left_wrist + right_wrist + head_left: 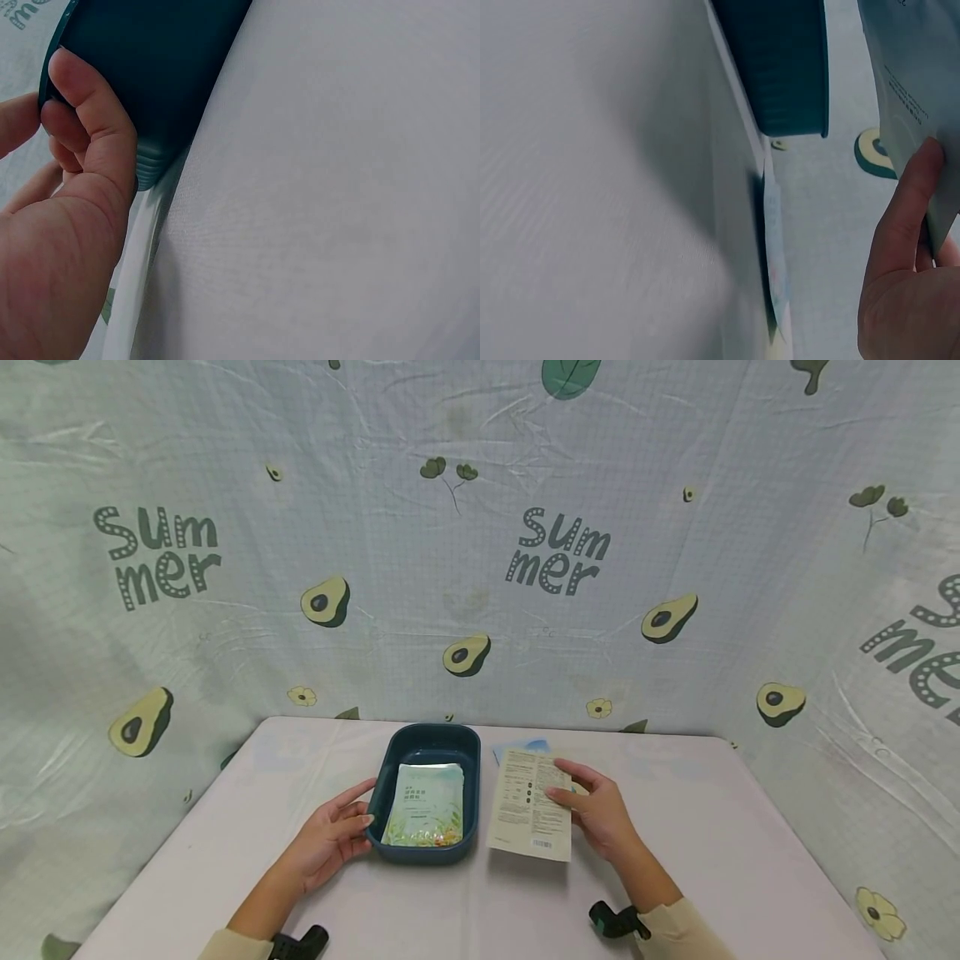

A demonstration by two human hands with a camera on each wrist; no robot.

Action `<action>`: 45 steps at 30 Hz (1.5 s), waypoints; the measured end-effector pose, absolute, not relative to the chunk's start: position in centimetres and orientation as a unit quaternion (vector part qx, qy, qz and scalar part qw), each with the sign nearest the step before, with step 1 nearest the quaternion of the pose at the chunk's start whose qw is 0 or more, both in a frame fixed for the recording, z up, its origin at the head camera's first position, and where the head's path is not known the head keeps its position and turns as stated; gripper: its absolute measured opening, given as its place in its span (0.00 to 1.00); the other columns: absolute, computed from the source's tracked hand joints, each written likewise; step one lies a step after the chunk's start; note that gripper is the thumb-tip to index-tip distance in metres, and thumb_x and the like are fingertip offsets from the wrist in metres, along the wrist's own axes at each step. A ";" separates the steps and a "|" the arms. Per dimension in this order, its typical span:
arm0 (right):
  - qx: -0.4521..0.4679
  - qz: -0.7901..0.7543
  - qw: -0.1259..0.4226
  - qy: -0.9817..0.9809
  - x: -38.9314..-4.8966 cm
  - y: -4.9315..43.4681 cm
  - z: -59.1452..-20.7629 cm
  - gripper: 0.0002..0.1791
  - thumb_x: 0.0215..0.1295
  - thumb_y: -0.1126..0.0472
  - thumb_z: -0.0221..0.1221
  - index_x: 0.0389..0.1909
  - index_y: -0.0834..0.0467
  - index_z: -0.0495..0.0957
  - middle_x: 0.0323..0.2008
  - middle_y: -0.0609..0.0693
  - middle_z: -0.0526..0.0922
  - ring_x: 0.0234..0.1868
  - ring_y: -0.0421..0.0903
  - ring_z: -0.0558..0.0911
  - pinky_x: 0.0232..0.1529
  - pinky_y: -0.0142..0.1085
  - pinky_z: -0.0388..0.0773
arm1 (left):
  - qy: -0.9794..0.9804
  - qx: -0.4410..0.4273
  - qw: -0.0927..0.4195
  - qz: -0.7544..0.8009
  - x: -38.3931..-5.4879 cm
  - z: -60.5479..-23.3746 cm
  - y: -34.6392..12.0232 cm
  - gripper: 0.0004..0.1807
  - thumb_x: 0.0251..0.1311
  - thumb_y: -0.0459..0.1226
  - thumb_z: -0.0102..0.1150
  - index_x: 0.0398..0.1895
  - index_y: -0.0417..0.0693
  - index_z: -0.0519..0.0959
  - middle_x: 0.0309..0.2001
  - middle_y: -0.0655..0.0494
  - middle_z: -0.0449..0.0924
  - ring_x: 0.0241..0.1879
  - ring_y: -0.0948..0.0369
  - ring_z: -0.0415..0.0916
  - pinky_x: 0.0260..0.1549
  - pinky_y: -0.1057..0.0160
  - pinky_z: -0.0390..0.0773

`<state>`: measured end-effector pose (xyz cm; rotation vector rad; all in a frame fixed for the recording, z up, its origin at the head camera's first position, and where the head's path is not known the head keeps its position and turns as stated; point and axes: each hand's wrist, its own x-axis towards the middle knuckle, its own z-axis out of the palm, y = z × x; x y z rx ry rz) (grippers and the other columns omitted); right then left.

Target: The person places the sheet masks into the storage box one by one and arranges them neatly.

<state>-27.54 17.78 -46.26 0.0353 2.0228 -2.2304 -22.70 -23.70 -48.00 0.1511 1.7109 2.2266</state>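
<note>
A dark blue plastic bin stands on the table, with a pale green flat packet printed with flowers lying inside. My left hand holds the bin's left rim near its front corner; in the left wrist view the fingers are bent at that edge. Right of the bin, my right hand pinches a flat packet by its right edge, thumb on top. Its cream side with small print and a barcode faces up, and it is raised off the table. The right wrist view shows its pale printed underside.
Behind the held packet, a light blue packet lies on the table, partly covered from view. White cloth covers the table. A curtain with avocados and lettering hangs along the back and sides. Black wrist cameras sit at both sleeves.
</note>
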 end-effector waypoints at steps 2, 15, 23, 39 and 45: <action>0.008 -0.741 0.066 0.668 -27.6 17.4 -46.1 0.35 0.62 0.71 0.68 0.71 0.57 0.72 0.67 0.57 0.70 0.49 0.46 0.85 0.42 0.39 0.87 | 0.601 0.052 0.163 0.780 -22.7 -48.0 -23.7 0.42 0.73 0.31 0.54 0.83 0.44 0.43 0.48 0.57 0.75 0.40 0.63 0.81 0.40 0.68 0.83; -0.019 -0.742 0.063 0.667 -28.1 15.4 -45.3 0.33 0.62 0.70 0.68 0.69 0.59 0.73 0.65 0.62 0.72 0.45 0.46 0.87 0.39 0.38 0.87 | 0.602 0.052 0.164 0.780 -22.7 -48.1 -23.7 0.43 0.73 0.31 0.54 0.83 0.44 0.43 0.48 0.57 0.75 0.40 0.63 0.81 0.40 0.68 0.82; -0.027 -0.743 0.061 0.666 -28.6 14.2 -44.9 0.33 0.60 0.70 0.69 0.68 0.59 0.75 0.64 0.61 0.72 0.47 0.47 0.86 0.41 0.39 0.87 | 0.599 0.057 0.164 0.781 -22.9 -48.2 -23.7 0.42 0.73 0.30 0.53 0.83 0.43 0.42 0.47 0.57 0.76 0.40 0.64 0.81 0.40 0.68 0.83; -0.052 -0.731 0.064 0.678 -29.5 10.6 -44.9 0.31 0.60 0.68 0.71 0.66 0.58 0.77 0.62 0.60 0.75 0.46 0.49 0.86 0.40 0.40 0.87 | 0.601 0.062 0.161 0.780 -22.9 -48.2 -23.7 0.43 0.73 0.30 0.54 0.83 0.42 0.42 0.47 0.57 0.76 0.39 0.64 0.81 0.39 0.68 0.82; -0.054 -0.722 0.072 0.686 -29.7 9.5 -45.1 0.31 0.60 0.66 0.71 0.66 0.58 0.78 0.62 0.61 0.75 0.44 0.49 0.87 0.40 0.38 0.87 | 0.602 0.058 0.162 0.780 -22.8 -48.1 -23.7 0.42 0.73 0.30 0.54 0.83 0.42 0.43 0.48 0.56 0.76 0.39 0.63 0.81 0.39 0.68 0.83</action>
